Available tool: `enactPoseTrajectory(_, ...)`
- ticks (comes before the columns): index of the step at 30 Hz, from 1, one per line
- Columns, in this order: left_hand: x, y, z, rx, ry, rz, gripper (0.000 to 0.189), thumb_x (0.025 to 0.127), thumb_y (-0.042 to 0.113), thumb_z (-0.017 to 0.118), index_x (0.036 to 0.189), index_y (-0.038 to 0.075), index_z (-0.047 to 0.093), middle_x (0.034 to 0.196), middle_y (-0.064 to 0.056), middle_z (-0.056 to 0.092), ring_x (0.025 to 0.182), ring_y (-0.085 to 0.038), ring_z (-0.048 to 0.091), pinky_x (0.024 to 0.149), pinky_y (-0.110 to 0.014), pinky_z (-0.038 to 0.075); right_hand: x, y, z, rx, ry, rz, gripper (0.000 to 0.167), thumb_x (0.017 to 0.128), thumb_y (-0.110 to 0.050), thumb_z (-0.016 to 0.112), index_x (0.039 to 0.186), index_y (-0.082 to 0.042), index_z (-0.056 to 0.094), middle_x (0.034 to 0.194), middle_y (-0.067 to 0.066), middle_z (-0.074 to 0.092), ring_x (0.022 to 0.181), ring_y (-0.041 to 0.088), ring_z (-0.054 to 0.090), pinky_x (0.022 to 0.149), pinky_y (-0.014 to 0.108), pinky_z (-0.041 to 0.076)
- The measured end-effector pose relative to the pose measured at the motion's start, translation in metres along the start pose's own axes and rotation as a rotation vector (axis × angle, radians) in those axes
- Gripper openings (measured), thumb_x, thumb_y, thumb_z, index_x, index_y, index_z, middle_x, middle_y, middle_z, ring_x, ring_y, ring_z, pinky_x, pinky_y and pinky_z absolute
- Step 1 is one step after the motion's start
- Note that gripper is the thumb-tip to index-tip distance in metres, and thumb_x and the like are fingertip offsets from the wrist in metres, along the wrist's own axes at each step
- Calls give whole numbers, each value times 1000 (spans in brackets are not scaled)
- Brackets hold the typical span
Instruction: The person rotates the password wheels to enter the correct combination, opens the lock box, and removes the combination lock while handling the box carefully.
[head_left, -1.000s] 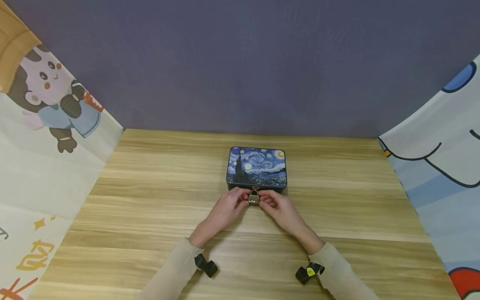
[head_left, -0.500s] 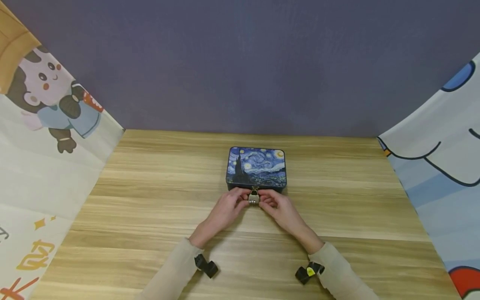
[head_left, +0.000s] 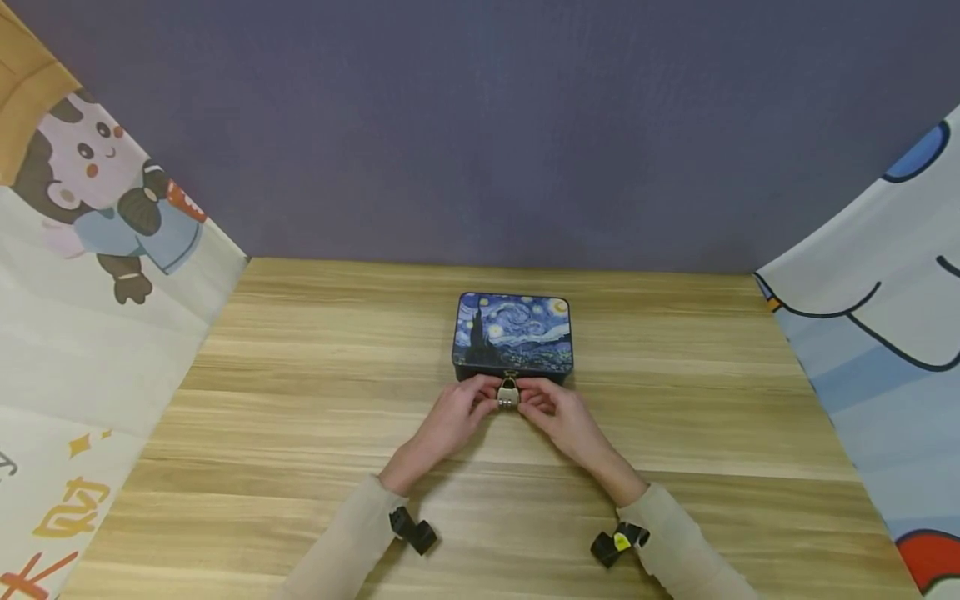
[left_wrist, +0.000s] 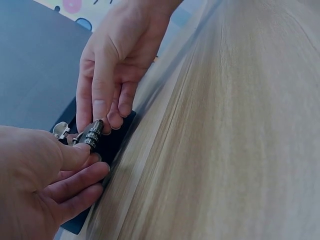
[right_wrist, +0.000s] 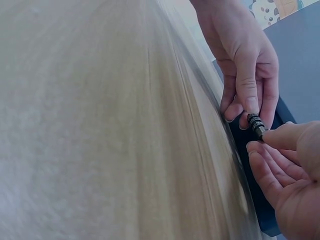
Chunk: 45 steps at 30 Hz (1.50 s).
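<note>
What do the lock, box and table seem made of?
Lock: probably metal, from its silvery sheen.
Box: perhaps printed tin, smooth with rounded corners, though plastic is possible.
Table: wood or wood-look laminate, smooth, judging by its streaky grain.

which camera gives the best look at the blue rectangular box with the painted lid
Head view: the box shows its whole painted lid, uncovered. Both wrist views show only dark, partly hidden parts of it.

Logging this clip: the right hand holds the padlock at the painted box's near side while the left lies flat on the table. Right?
No: the left hand isn't lying flat; the head view shows it pinching the padlock too. The rest stands.
</note>
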<state>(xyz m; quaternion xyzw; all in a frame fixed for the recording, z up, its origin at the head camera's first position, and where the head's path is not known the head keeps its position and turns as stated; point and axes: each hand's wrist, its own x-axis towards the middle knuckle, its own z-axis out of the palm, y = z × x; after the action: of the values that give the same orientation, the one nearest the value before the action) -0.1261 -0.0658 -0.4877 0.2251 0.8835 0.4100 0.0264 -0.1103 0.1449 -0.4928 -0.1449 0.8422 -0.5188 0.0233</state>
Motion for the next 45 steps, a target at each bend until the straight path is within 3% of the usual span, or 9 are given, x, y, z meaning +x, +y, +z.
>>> enactPoseTrajectory(14, 1, -1, -1, -54, -4, -3, 25, 99, 5, 68, 124, 0, 68, 102, -10, 74, 94, -23, 72, 83, -30, 61, 0, -1, -2, 59, -11, 9, 35, 94, 3, 72, 127, 2, 62, 107, 13, 71, 98, 25, 69, 85, 28, 60)
enactPoseTrajectory(29, 1, -1, -5, -126, -23, -69, 26, 102, 10, 65, 126, 1, 69, 105, -10, 74, 96, -21, 71, 85, -29, 60, 1, -5, -1, 8, -16, -28, 36, 93, 4, 73, 127, -1, 63, 104, 11, 71, 95, 24, 69, 83, 31, 60)
enactPoseTrajectory(45, -1, 1, -6, -152, -25, -90, 25, 102, 14, 65, 124, 2, 70, 104, -8, 75, 94, -19, 71, 83, -26, 60, 2, -5, -1, -32, -13, -81, 30, 91, 5, 74, 120, -1, 67, 99, 9, 71, 91, 22, 69, 80, 30, 61)
